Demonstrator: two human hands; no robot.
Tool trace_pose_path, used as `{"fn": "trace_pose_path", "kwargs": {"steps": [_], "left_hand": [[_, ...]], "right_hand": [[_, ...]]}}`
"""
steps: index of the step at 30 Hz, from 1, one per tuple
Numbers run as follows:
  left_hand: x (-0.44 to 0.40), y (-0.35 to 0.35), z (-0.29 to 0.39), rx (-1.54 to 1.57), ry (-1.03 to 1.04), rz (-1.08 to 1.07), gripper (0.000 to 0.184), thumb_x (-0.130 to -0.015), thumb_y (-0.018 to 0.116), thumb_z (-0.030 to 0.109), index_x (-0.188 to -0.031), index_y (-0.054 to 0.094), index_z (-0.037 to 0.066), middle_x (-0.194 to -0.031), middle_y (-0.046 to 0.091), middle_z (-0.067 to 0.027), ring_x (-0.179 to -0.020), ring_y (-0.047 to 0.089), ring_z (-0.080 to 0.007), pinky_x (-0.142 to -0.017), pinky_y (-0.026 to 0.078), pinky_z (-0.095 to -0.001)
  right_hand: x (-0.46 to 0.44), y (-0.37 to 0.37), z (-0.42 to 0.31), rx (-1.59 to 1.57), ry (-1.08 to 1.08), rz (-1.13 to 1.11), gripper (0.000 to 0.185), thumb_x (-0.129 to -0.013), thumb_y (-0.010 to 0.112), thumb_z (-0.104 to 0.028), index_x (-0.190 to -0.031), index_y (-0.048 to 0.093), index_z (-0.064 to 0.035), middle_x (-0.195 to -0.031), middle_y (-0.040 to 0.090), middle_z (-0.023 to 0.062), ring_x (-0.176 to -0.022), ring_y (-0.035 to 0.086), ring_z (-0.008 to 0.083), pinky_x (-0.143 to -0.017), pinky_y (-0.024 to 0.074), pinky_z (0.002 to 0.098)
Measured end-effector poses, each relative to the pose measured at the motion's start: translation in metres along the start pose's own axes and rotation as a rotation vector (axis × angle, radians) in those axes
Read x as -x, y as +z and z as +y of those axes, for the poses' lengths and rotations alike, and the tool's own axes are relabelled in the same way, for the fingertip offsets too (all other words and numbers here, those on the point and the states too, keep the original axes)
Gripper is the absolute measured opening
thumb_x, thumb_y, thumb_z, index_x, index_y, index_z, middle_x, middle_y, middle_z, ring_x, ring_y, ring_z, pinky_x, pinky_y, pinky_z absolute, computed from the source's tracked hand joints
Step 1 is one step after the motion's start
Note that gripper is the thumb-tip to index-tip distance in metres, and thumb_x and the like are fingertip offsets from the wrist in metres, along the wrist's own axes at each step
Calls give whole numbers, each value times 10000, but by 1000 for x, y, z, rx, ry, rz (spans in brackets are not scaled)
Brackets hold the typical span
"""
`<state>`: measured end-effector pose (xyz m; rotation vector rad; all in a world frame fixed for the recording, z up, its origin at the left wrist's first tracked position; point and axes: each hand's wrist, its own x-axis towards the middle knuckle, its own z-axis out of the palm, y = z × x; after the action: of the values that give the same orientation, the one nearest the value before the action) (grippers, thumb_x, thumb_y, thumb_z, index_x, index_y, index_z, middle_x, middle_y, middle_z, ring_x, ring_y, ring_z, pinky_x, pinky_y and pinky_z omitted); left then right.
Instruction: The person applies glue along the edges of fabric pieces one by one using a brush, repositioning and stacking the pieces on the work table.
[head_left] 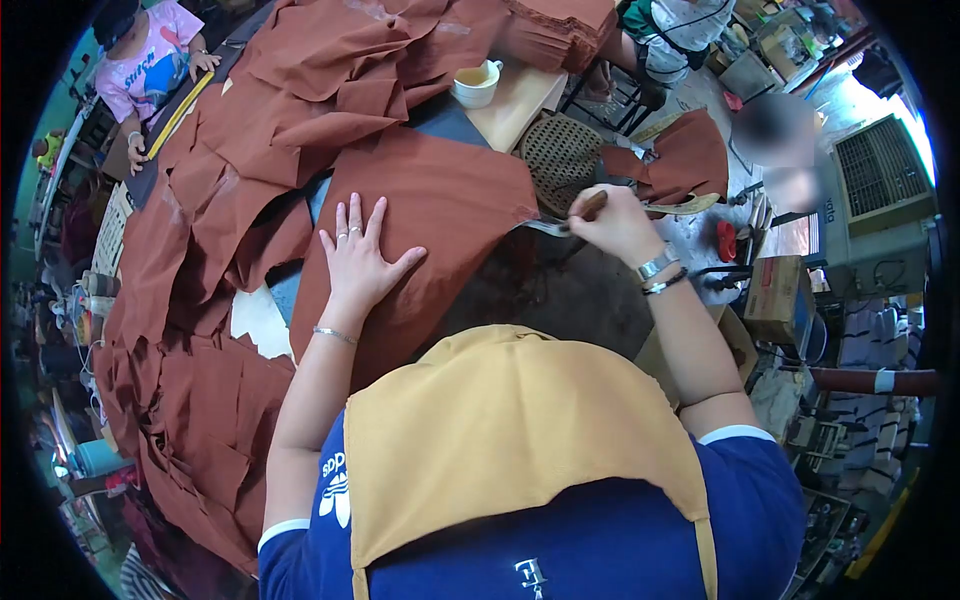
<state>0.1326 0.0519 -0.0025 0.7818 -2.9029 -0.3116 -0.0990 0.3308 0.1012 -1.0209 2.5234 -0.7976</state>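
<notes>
My left hand [362,248] lies flat with its fingers spread on a reddish-brown fabric piece [450,185], which rests on the table. To the right, my right hand [615,222] is closed around the brown handle of a tool [592,206]. A thin, light-coloured part, seemingly of this tool, meets the fabric's right corner near a darker patch; its exact shape is hard to make out. Heaps of the same reddish-brown fabric [230,200] lie left of and beyond my left hand.
A cream cup [476,84] stands beyond the fabric, near a folded fabric stack [560,30]. A woven chair [560,160] is beyond my right hand, and a cardboard box [778,298] is at right. Another person [150,70] holds a yellow ruler at upper left.
</notes>
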Motion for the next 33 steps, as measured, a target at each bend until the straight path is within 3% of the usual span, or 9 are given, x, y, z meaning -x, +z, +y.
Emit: {"fn": "trace_pose_path", "kwargs": {"steps": [5,8,11,15,18,21,26,29,33], "left_hand": [[-7,0,2,2,26,4,1008,-771,611,777,-1554,366,190,-1647,194,-198,-1523,158,-405,-1162,142,-681],[-17,1,-2,11,62,7,996,-771,609,778,-1546,380,196,-1638,218,-205,-1513,187,-407,-1167,160,-662],[-30,4,-3,53,111,11,997,-766,605,787,-1542,386,199,-1632,232,-206,-1506,207,-408,-1172,170,-648],[-55,10,-4,-25,186,19,1009,-759,590,806,-1542,382,206,-1629,241,-202,-1505,216,-399,-1178,163,-642],[-73,9,-5,-55,236,-7,1010,-756,574,822,-1547,372,228,-1633,235,-186,-1512,202,-382,-1186,142,-644],[-89,8,-6,-27,295,-29,1005,-750,584,821,-1546,374,244,-1633,236,-181,-1513,196,-381,-1185,143,-646],[-118,17,-6,-6,402,-24,995,-759,592,808,-1548,365,246,-1625,251,-181,-1503,208,-394,-1179,173,-643],[-129,14,-4,-10,450,-53,987,-764,589,806,-1551,356,258,-1626,247,-183,-1502,210,-396,-1181,192,-625],[-149,19,0,3,504,-74,978,-768,587,808,-1549,354,268,-1633,233,-182,-1505,214,-386,-1186,216,-590]], "right_hand": [[-10,18,-18,-109,-407,162,114,-761,744,-137,-830,726,-48,-784,675,130,-726,667,267,-669,534,356],[-11,31,-16,-127,-417,46,109,-754,749,-131,-808,716,-42,-779,679,131,-722,673,264,-671,537,352],[-10,-8,0,168,-252,-5,113,-755,752,-140,-799,721,-41,-771,686,124,-721,687,250,-675,540,337],[-11,9,-21,-163,-389,52,119,-775,749,-97,-862,729,-17,-788,679,83,-748,665,191,-702,520,303],[-13,30,-14,-166,-465,-9,104,-776,739,-91,-847,721,-17,-785,674,88,-744,660,200,-704,521,303],[-7,-12,0,129,-232,-80,109,-771,749,-102,-838,725,-20,-793,679,86,-753,664,200,-706,523,310],[-8,8,-29,-152,-421,40,109,-784,748,-82,-869,724,-18,-825,691,88,-785,674,196,-713,522,312],[-14,32,-18,-236,-504,16,90,-744,745,-107,-799,706,-48,-763,667,124,-732,670,271,-682,533,345],[-2,-11,-5,89,-305,6,90,-748,736,-83,-819,711,-33,-768,670,119,-735,677,240,-694,543,333]]}}
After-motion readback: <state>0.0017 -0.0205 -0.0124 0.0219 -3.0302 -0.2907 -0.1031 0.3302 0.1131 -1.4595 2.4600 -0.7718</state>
